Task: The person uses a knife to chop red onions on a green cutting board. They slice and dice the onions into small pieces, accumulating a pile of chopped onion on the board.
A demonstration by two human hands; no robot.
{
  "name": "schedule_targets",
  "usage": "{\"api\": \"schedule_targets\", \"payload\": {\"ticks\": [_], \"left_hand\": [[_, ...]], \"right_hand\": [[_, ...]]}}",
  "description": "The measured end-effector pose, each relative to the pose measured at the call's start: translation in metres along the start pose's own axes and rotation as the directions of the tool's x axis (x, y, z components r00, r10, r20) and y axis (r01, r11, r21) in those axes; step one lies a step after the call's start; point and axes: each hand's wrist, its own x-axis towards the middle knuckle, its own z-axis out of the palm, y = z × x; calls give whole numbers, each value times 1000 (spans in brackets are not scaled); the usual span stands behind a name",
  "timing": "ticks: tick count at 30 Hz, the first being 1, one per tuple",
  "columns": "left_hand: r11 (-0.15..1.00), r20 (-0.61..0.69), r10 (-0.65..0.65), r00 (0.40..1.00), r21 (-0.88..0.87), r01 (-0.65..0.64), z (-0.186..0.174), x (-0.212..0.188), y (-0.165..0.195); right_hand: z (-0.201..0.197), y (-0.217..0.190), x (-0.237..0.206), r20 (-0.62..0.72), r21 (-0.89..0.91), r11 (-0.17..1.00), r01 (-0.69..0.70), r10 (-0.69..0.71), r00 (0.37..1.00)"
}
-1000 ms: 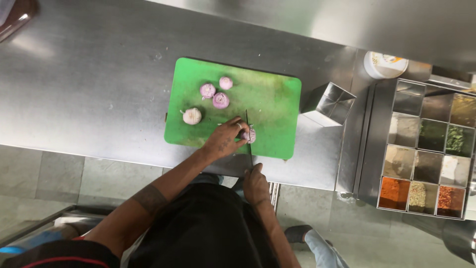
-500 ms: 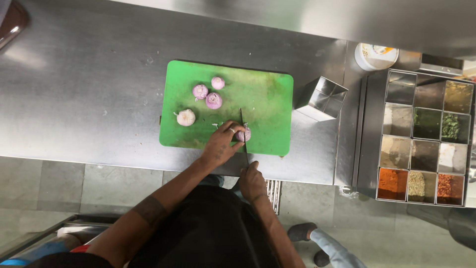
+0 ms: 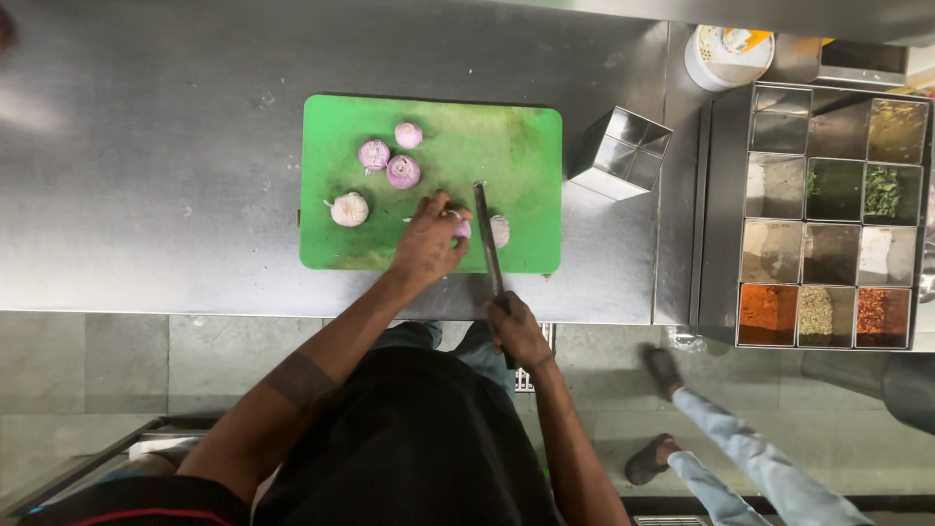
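**Me:** Since a second ago the knife (image 3: 487, 244) went through. One onion (image 3: 458, 227) half sits under my left hand (image 3: 427, 244), fingers curled down on it, and the other half (image 3: 500, 231) lies right of the blade on the board (image 3: 526, 146).

**Reply:** Right hand?

**Me:** Right hand (image 3: 516, 331) wrapped tight around the handle. Four whole ones (image 3: 401, 171) wait further up the board.

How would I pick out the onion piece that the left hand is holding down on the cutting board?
Find the green cutting board on the steel counter. Near its front edge, the left hand presses an onion piece just left of the knife. Unlike the four onions farther back, it lies under fingers, touching the blade.
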Motion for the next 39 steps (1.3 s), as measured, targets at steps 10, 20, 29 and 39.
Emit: {"api": "schedule_targets", "payload": {"ticks": [10, 20, 29, 39], "left_hand": [[993, 68, 67, 995, -101, -60, -19, -1, 2], [973, 194, 176, 965, -185, -140, -27, 5, -10], [976, 250, 177, 952, -170, -137, -20, 12, -15], [977, 278, 118, 953, -206, -61, -15, 9, -23]], "right_hand": [[17, 18, 8, -243, -544, 801, 248, -434, 868], [33, 12, 30, -232, -611, 772, 172, -383, 894], [30, 3, 34, -183, -774, 633, 3, -229, 956], [38, 11, 35, -188, -721, 691, -56, -117, 975]]}}
